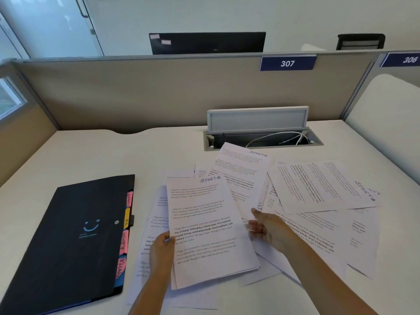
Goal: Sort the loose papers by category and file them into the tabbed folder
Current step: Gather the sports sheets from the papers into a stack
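1. Two hands work here: our left hand (pixel 161 251) pinches the left edge of a small stack of papers (pixel 209 230) headed "SPORTS"; our right hand (pixel 267 228) hovers relaxed at its right edge
2. Loose papers (pixel 322 187) lie scattered underneath and rightward
3. Left of them lies the closed black tabbed folder (pixel 75 242); behind, an open cable tray (pixel 263 137)

A black tabbed folder (pixel 68 242) lies closed and flat near the desk's left edge, angled, with pink, yellow and blue tabs along its right side. Loose printed papers (pixel 318 214) spread overlapping across the middle and right of the desk. A thin stack headed "SPORTS" (pixel 206 230) sits on top toward the front edge; two more sheets marked "SPORTS" lie behind and to the right.
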The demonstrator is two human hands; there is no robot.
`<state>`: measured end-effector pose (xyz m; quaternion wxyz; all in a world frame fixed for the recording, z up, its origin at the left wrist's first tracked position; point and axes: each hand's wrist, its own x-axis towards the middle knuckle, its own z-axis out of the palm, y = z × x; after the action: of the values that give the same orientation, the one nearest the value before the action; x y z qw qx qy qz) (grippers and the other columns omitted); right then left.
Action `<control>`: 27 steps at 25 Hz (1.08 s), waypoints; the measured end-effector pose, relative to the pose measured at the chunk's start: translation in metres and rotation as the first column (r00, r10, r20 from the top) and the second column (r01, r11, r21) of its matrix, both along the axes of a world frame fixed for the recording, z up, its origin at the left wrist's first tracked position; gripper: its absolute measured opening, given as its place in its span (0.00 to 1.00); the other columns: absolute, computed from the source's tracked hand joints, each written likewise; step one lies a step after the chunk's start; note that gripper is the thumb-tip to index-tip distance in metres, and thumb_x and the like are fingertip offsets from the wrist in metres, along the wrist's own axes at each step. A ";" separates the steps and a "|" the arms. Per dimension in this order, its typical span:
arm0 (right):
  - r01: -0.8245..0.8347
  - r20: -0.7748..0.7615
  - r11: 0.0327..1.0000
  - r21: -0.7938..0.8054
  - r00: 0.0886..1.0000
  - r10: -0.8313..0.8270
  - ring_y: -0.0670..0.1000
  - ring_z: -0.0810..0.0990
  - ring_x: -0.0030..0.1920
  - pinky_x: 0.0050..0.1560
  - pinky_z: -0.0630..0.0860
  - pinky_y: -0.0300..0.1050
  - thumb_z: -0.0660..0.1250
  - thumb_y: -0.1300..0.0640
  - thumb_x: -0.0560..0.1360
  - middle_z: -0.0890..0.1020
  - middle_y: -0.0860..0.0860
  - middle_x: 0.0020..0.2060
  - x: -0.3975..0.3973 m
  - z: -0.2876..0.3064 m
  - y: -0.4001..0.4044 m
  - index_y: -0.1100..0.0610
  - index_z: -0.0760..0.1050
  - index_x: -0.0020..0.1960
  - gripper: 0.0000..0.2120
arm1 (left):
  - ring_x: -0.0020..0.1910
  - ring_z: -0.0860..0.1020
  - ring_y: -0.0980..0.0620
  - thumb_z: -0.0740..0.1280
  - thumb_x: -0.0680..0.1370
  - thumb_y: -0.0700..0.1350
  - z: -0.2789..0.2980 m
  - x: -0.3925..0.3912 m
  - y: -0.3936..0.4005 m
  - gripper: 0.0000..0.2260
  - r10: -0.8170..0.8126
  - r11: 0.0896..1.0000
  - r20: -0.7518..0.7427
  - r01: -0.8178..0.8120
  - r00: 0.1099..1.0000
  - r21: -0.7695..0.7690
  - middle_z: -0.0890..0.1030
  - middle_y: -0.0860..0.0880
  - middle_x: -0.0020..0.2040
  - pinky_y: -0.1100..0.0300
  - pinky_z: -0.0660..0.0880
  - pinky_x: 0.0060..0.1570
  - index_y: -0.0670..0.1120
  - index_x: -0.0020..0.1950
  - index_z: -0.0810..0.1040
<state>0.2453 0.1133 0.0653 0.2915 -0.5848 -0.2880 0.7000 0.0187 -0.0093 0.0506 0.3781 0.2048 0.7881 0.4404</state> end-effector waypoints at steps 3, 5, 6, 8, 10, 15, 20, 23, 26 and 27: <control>0.100 -0.067 0.989 -0.112 0.992 -0.108 0.48 0.74 0.20 0.27 0.80 0.43 0.68 0.60 0.74 0.77 0.58 0.28 -0.004 -0.001 0.005 0.66 0.72 0.41 0.10 | 0.41 0.81 0.42 0.57 0.80 0.40 -0.004 -0.002 0.000 0.08 -0.013 1.000 -0.007 0.013 1.000 -0.012 0.80 0.47 0.40 0.43 0.80 0.45 0.48 0.46 0.75; 0.106 -0.067 0.984 -0.144 0.991 -0.116 0.47 0.72 0.19 0.26 0.79 0.42 0.68 0.60 0.74 0.76 0.56 0.25 -0.009 -0.003 0.009 0.67 0.72 0.38 0.11 | 0.41 0.81 0.43 0.57 0.80 0.40 -0.005 -0.002 0.000 0.07 -0.024 1.000 -0.014 0.024 1.000 -0.011 0.81 0.47 0.42 0.46 0.80 0.44 0.46 0.51 0.75; 0.067 0.009 0.992 -0.111 0.998 -0.066 0.48 0.71 0.20 0.26 0.78 0.40 0.67 0.59 0.74 0.75 0.56 0.26 -0.013 -0.003 0.011 0.67 0.73 0.38 0.12 | 0.41 0.81 0.43 0.57 0.80 0.40 -0.005 -0.001 0.000 0.08 -0.025 1.000 -0.013 0.025 1.000 -0.009 0.81 0.46 0.42 0.46 0.80 0.44 0.46 0.52 0.75; -0.105 0.332 0.994 0.043 0.939 0.085 0.48 0.70 0.22 0.26 0.73 0.38 0.67 0.55 0.74 0.75 0.55 0.27 -0.020 -0.002 0.015 0.63 0.73 0.38 0.12 | 0.42 0.81 0.43 0.57 0.80 0.41 -0.005 -0.001 -0.001 0.08 -0.024 1.000 -0.008 0.024 1.000 -0.010 0.81 0.46 0.44 0.46 0.80 0.44 0.46 0.52 0.75; -0.268 0.590 0.948 0.172 0.799 0.118 0.49 0.73 0.22 0.26 0.71 0.38 0.67 0.52 0.74 0.76 0.55 0.27 -0.023 -0.002 0.021 0.59 0.70 0.35 0.14 | 0.42 0.81 0.43 0.57 0.80 0.41 -0.004 -0.002 -0.002 0.08 -0.026 1.000 -0.005 0.026 1.000 -0.015 0.81 0.45 0.45 0.46 0.80 0.44 0.47 0.52 0.75; -0.371 0.695 0.885 0.282 0.714 0.078 0.50 0.79 0.28 0.33 0.76 0.44 0.64 0.58 0.73 0.83 0.59 0.39 -0.021 0.002 0.023 0.64 0.73 0.41 0.08 | 0.42 0.81 0.44 0.57 0.80 0.41 0.000 0.000 -0.003 0.07 -0.044 0.999 -0.009 0.044 0.999 0.004 0.81 0.45 0.45 0.47 0.80 0.44 0.47 0.51 0.74; -0.297 0.644 0.809 0.507 0.754 -0.127 0.46 0.82 0.28 0.36 0.81 0.49 0.59 0.60 0.78 0.81 0.54 0.43 -0.006 0.027 0.018 0.60 0.73 0.53 0.07 | 0.39 0.80 0.45 0.57 0.80 0.40 0.002 0.000 -0.003 0.07 -0.062 0.998 -0.024 0.062 0.998 0.014 0.80 0.48 0.40 0.50 0.79 0.41 0.48 0.49 0.74; -0.248 0.634 0.770 0.588 0.732 -0.248 0.45 0.81 0.26 0.33 0.81 0.48 0.59 0.58 0.78 0.82 0.56 0.40 0.012 0.048 0.017 0.61 0.73 0.58 0.11 | 0.37 0.79 0.49 0.57 0.80 0.40 0.003 0.001 -0.004 0.07 -0.060 0.998 -0.032 0.061 0.998 0.023 0.79 0.50 0.39 0.56 0.77 0.35 0.48 0.49 0.74; -0.195 0.622 0.767 0.611 0.717 -0.314 0.43 0.78 0.22 0.25 0.72 0.38 0.58 0.57 0.79 0.82 0.57 0.41 0.030 0.066 0.016 0.60 0.72 0.61 0.13 | 0.37 0.79 0.48 0.56 0.80 0.40 0.002 0.001 -0.004 0.07 -0.058 0.998 -0.025 0.058 0.998 0.023 0.80 0.50 0.39 0.55 0.77 0.36 0.48 0.48 0.74; -0.177 0.616 0.768 0.616 0.716 -0.329 0.40 0.77 0.21 0.24 0.69 0.36 0.58 0.57 0.79 0.82 0.58 0.41 0.036 0.070 0.014 0.60 0.72 0.61 0.13 | 0.37 0.80 0.48 0.56 0.80 0.40 0.001 0.000 -0.004 0.08 -0.057 0.998 -0.022 0.058 0.998 0.022 0.80 0.50 0.39 0.54 0.78 0.38 0.48 0.48 0.74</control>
<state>0.2810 0.1276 0.1352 0.3720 -0.6807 -0.5682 0.2746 0.0188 -0.0129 0.0515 0.3797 0.2365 0.7809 0.4360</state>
